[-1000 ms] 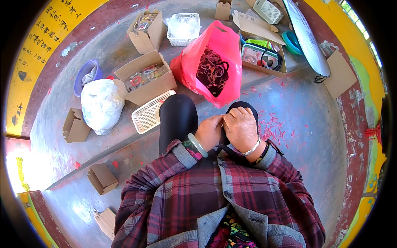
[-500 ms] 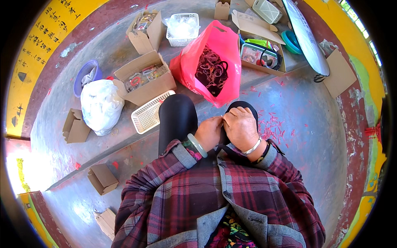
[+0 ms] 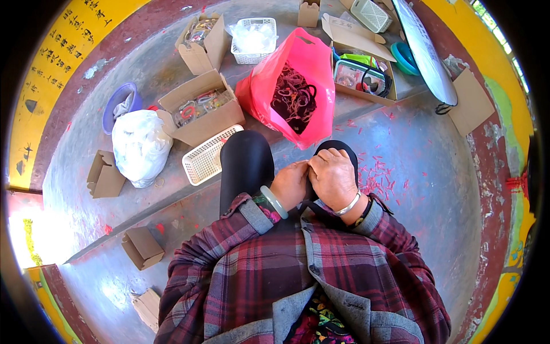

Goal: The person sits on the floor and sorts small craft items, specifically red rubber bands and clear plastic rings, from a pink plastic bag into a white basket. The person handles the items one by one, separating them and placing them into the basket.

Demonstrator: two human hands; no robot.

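Note:
My left hand (image 3: 291, 184) and my right hand (image 3: 333, 179) meet over my knees, fingertips pressed together. The fingers of both are curled closed. Whatever lies between them is hidden or too small to make out. Just beyond my knees stands a pink plastic bag (image 3: 256, 94), its mouth spread wide. Inside it is a dark tangle of cords and loops (image 3: 294, 98). Left of my left knee sits a cream slotted basket (image 3: 201, 164) with little visible in it.
Behind the basket, a cardboard box (image 3: 215, 121) holds small bagged items. A white plastic sack (image 3: 140, 146) stands left of it. Another open box (image 3: 366, 95) lies at the back right. Red scraps (image 3: 378, 179) litter the floor right of my knees.

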